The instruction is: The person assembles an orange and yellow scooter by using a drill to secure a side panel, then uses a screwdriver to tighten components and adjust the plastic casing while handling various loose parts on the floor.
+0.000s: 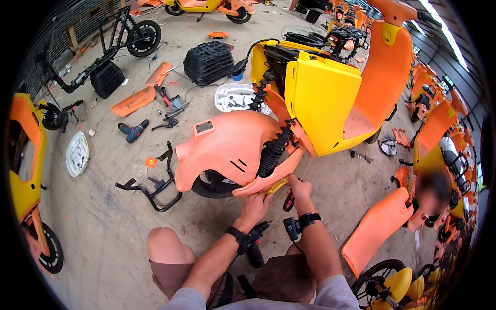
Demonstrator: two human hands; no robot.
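I crouch behind a yellow-and-orange electric scooter [323,106]. Its orange rear fender [235,142] surrounds the back wheel [214,184], beside a black coil shock absorber [274,152]. My left hand [254,208] is closed at the fender's lower edge, its fingers on a small yellow piece [278,186]. Right beside it, my right hand [300,192] is closed round a screwdriver with a red-and-black handle [289,202]; its tip is hidden. Below my hands, a dark cordless drill [253,245] is between my knees.
A black tubular rack [151,194] lies left of the fender. Farther off are a blue-and-black drill [133,130], white parts trays [77,154], a stack of black crates [208,63] and loose orange panels [133,101]. An orange panel [377,227] and a person [433,192] are at right.
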